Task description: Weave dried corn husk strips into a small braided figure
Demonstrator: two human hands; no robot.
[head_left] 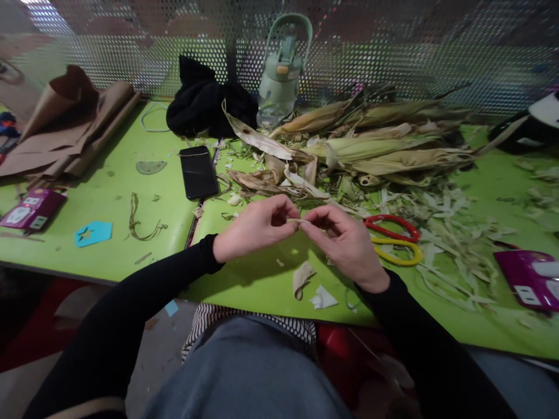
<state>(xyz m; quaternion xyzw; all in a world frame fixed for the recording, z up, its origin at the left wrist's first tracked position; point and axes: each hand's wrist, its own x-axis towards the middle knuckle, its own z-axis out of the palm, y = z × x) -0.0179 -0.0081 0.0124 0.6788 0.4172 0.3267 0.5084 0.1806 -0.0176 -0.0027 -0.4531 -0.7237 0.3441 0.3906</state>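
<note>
Over the table (244, 285) near its front edge, the left hand (262, 226) and the right hand (345, 244) pinch a small pale strip (299, 221) between fingertips. Red-and-yellow scissors (413, 233) lie just beside the right hand; corn husks (375, 148) are heaped toward the back edge.

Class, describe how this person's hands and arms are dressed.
The left hand and right hand are bare, with no gloves visible. Both arms wear long, plain black sleeves with close-fitting cuffs at the wrists. A beige band appears to cross the left sleeve.
</note>
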